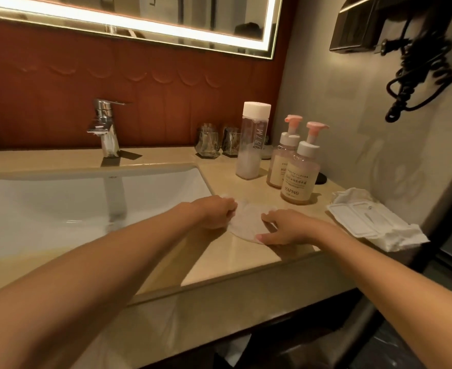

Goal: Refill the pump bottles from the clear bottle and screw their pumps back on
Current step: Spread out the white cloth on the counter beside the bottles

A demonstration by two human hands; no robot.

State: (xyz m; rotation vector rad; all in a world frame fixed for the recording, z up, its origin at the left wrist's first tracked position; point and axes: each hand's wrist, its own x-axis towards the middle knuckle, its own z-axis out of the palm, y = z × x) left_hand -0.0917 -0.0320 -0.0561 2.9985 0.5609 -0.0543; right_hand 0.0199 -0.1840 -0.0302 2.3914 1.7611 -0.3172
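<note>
Two pump bottles with pink pumps screwed on stand at the right of the counter, one in front (300,175) and one behind (282,158). To their left stands the tall clear bottle (251,142) with a white cap, a little liquid at its bottom. In front of them a white tissue (246,222) lies on the counter. My left hand (214,213) grips its left edge with curled fingers. My right hand (286,230) pinches its right edge between thumb and fingers.
The white sink basin (86,203) with a chrome tap (105,129) fills the left. Two glass tumblers (216,141) stand at the wall. A pack of wipes (371,222) lies at the right. A coiled black cord (419,75) hangs on the right wall.
</note>
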